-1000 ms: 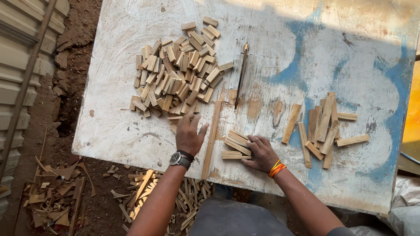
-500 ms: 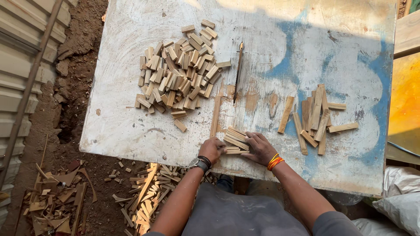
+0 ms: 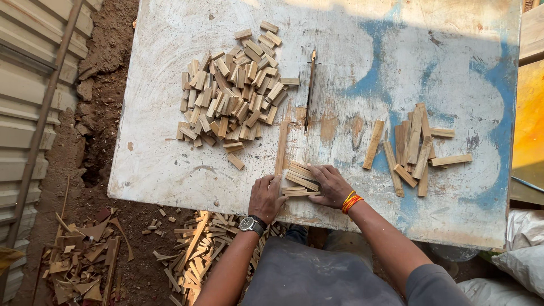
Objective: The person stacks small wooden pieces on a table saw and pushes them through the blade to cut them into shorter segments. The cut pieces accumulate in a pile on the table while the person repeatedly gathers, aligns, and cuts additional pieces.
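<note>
Where the small stack of wood strips [image 3: 299,181] lies on the worn white-and-blue table [image 3: 158,164], close to its near edge, both hands press in on it from either side: the left hand [image 3: 266,198], a watch [image 3: 251,225] on its wrist, has its fingers curled against the stack's left end, and the right hand [image 3: 330,186], with orange bangles [image 3: 351,202] at the wrist, lays spread fingers over the right end and top. The strips sit between the two sets of fingertips, touching both, squeezed rather than lifted, flat on the table. How many strips the stack holds is hard to tell, since the right fingers cover part of it. A long upright strip [image 3: 281,146] stands just beyond the stack, a big heap of short blocks [image 3: 229,96] lies farther off to the stack's left, a thin dark tool [image 3: 309,90] lies beyond it, and a loose group of longer sticks [image 3: 413,147] lies well off to its right. Wood scraps [image 3: 192,249] litter the ground below the near edge, partly hidden by the left forearm; the person's lap blocks what lies under the stack's side of the table
</note>
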The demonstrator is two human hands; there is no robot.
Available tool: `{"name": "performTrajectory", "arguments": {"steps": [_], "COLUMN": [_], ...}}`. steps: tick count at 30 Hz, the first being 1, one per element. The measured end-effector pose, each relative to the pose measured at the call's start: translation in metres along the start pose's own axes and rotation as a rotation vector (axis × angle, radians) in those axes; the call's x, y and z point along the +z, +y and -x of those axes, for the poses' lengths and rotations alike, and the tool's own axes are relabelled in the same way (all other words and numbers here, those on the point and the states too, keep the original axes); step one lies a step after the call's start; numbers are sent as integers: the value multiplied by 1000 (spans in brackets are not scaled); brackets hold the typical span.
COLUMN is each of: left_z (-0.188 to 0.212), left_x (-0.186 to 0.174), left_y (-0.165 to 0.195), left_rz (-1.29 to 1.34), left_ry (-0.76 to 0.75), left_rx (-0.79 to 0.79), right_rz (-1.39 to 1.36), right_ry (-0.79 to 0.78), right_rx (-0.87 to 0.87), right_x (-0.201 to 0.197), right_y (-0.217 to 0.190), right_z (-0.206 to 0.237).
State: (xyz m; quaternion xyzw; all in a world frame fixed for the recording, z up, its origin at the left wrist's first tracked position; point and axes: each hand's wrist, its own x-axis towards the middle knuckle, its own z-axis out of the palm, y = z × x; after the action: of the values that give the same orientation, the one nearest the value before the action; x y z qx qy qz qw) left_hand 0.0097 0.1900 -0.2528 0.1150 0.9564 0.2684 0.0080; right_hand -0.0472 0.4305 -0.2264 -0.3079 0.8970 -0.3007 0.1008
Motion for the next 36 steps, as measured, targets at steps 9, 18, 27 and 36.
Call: {"name": "performTrajectory", "arguments": {"steps": [9,18,27,36], "left_z": [-6,21,-10,-59], "left_x": [-2,22,-2,-17], "left_y": [-9,9,-16,-31], "left_rz": [32,-98,16,-125], "left_ry": [-150,73,-162,-465], "left_rx": [-75,-143,-85,0], "right_rz": [117,165,45,223], "right_ry": [-89,136,67,-19], "right_rx": [-16,-75,47,30], "right_x": [4,27,26,24], "right_y": [-6,-21,-19,-28], "right_z": [-15,-18,-27,-31]}}
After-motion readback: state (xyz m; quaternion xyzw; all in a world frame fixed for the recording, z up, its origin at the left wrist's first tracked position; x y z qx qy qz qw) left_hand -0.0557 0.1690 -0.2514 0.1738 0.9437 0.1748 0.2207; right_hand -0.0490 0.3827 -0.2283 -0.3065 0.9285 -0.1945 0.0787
